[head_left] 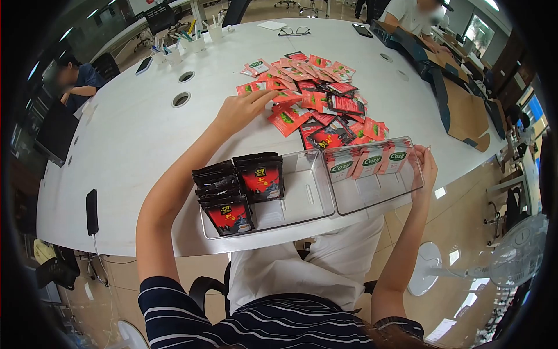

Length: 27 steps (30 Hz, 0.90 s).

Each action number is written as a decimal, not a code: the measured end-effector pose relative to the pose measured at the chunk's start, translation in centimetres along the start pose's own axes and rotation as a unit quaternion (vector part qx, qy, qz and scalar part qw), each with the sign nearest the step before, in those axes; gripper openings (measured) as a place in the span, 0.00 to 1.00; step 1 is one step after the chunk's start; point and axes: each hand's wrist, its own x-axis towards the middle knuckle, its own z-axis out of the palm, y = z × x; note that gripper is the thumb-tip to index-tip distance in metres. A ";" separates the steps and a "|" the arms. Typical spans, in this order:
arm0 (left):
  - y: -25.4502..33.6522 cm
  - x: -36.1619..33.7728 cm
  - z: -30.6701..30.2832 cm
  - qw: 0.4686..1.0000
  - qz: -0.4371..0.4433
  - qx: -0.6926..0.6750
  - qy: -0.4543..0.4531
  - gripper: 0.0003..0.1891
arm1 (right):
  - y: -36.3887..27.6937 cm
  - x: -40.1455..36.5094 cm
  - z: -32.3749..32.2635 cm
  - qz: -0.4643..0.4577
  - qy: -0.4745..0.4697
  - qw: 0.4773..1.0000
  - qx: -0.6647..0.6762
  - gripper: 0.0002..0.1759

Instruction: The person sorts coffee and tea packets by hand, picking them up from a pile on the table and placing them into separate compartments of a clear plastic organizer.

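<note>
While left grip (247,106), half-open, touches sachet (288,98) | right grip (427,167), curled, holds bin (373,195)

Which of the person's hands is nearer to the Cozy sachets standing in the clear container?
Right. The right hand is at the right end of the clear container, beside the Cozy sachets; the left hand is farther off, at the loose pile.
</note>
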 end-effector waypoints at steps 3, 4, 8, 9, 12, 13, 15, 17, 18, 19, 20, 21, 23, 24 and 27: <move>1.1 0.0 -0.4 0.997 0.058 -0.047 -0.015 0.24 | 0.1 0.0 0.0 -0.009 -0.002 1.000 -0.006 0.19; 1.6 0.0 -0.2 0.996 0.064 -0.056 -0.039 0.25 | 0.0 -0.1 0.1 -0.006 0.000 1.000 -0.006 0.19; 2.8 0.4 -0.8 0.985 0.013 -0.103 -0.134 0.28 | -0.2 -0.2 0.2 -0.002 0.000 1.000 -0.006 0.18; 2.8 0.4 -0.7 0.988 0.024 -0.098 -0.119 0.29 | -0.1 -0.1 0.1 -0.002 -0.002 1.000 -0.006 0.18; 3.1 0.5 0.0 0.993 0.037 -0.073 -0.088 0.30 | 0.1 0.0 0.0 -0.003 -0.006 1.000 -0.002 0.17; 3.3 0.6 0.2 0.994 0.029 -0.059 -0.089 0.30 | 0.1 0.0 0.0 -0.005 -0.008 1.000 -0.001 0.16; 3.5 0.6 0.5 0.995 0.028 -0.034 -0.093 0.29 | 0.1 0.0 0.0 -0.007 -0.010 1.000 0.003 0.15; 3.1 0.4 0.6 0.994 0.040 -0.015 -0.101 0.27 | 0.1 -0.1 0.1 -0.009 -0.012 1.000 0.002 0.15; 3.0 0.3 0.4 0.993 0.037 -0.013 -0.109 0.26 | 0.0 -0.1 0.1 -0.010 -0.012 1.000 0.003 0.15; 2.8 0.1 0.2 0.992 0.034 -0.012 -0.117 0.25 | 0.1 -0.1 0.0 -0.010 -0.013 1.000 0.004 0.15; 2.6 -0.2 -0.1 0.992 0.031 -0.010 -0.126 0.25 | 0.2 0.0 0.0 -0.010 -0.015 1.000 0.006 0.15; 2.4 -0.5 -0.6 0.993 0.014 -0.022 -0.114 0.25 | 0.2 0.0 0.0 -0.010 -0.016 1.000 0.008 0.15; 2.1 -1.3 -1.5 0.995 -0.022 -0.046 -0.088 0.25 | 0.0 -0.2 0.3 -0.015 -0.007 1.000 0.013 0.14; 1.9 -1.9 -1.8 0.996 -0.042 -0.063 -0.048 0.24 | -0.1 -0.2 0.4 -0.018 -0.003 1.000 0.016 0.14; 1.9 -3.3 -3.5 0.981 -0.152 -0.110 0.056 0.20 | -0.2 -0.3 0.5 -0.011 0.005 1.000 0.013 0.13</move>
